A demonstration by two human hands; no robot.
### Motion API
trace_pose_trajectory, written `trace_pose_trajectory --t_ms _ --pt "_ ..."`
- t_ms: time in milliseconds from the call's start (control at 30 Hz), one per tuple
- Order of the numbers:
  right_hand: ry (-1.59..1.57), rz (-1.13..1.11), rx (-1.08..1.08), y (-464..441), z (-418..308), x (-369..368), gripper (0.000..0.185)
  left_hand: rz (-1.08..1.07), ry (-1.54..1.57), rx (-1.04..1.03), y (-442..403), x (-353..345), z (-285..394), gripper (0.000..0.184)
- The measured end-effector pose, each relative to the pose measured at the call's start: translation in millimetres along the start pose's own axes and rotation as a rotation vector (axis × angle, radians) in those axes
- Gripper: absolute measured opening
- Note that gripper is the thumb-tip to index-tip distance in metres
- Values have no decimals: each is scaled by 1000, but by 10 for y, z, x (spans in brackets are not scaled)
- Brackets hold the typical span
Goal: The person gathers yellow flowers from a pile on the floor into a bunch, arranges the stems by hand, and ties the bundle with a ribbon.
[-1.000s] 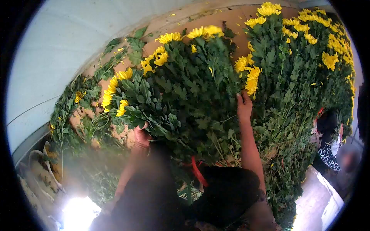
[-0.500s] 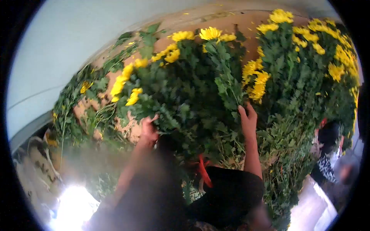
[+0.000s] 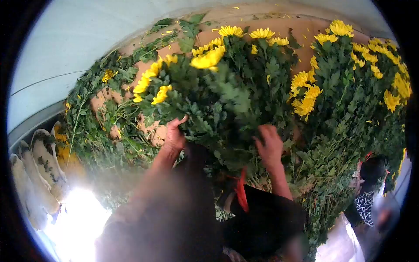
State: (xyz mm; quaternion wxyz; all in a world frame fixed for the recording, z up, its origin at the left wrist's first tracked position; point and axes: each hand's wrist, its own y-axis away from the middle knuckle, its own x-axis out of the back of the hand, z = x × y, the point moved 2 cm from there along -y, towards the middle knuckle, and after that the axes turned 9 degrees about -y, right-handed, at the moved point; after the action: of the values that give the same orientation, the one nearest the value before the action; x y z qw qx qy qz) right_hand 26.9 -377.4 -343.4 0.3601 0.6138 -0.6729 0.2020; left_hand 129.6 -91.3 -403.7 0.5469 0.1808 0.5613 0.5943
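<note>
My left hand [image 3: 175,134] is closed around the stems of a leafy bunch of yellow chrysanthemums [image 3: 162,94], whose blooms point up and left. My right hand [image 3: 269,145] is closed on the lower stem of one chrysanthemum [image 3: 208,58]. That stem slants up to the left, its leaves blurred by motion, and its large bloom lies over the flowers beside the bunch. The leaves hide the fingertips of both hands in part.
More chrysanthemums [image 3: 305,102] lie in rows to the right on brown cardboard [image 3: 301,37]. Loose stems and leaves [image 3: 118,118] cover the left side. A red ribbon [image 3: 241,192] hangs near my body. Another person [image 3: 371,192] is at the lower right. Pale rolled sheets [image 3: 41,174] stand at the lower left.
My right hand has moved left and down, swinging its chrysanthemum across toward the bunch in my left hand. My left hand keeps its hold. The whole view has shifted slightly.
</note>
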Motion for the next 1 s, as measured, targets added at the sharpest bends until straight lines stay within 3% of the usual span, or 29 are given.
trace_pose_trajectory --t_ms 33,100,233,400,533,633,700,733,800,833,867,900,933,1000 --pt "4 6 -4 14 -36 -56 36 -7 -4 4 22 49 2 32" --pt "20 -259 89 38 -168 -235 37 17 -43 -159 58 99 27 35" --pt "-50 -250 22 5 -275 -197 34 -1 -126 -143 -4 348 34 47" --pt "-186 136 -160 -146 -15 57 26 -57 -79 -183 42 215 43 49" --pt "-267 258 -182 -228 349 158 30 -133 -67 -195 0 226 53 47" --pt "-260 286 -148 -254 333 172 29 2 -160 -169 84 127 85 42" --pt "-239 226 -28 -204 105 172 35 178 -146 -59 106 -42 57 38" --pt "-262 208 -13 -137 -1 148 35 137 -127 -71 77 -99 50 37" --pt "-238 -41 69 -24 -216 114 39 101 -107 -92 7 -164 71 36" --pt "-241 -47 76 -94 -391 164 39 -50 -75 -57 -24 -213 74 37" --pt "-190 -323 -133 -169 -582 173 44 -204 -43 -21 -50 -273 61 38" --pt "-131 -596 -344 -182 -660 154 49 -202 -40 -25 -91 -302 34 38" --pt "-209 -436 -84 -48 -585 67 56 -193 -46 -48 -134 -325 -1 39" --pt "-206 -493 -177 -16 -600 -11 55 -197 -86 -80 -140 -419 -4 43"
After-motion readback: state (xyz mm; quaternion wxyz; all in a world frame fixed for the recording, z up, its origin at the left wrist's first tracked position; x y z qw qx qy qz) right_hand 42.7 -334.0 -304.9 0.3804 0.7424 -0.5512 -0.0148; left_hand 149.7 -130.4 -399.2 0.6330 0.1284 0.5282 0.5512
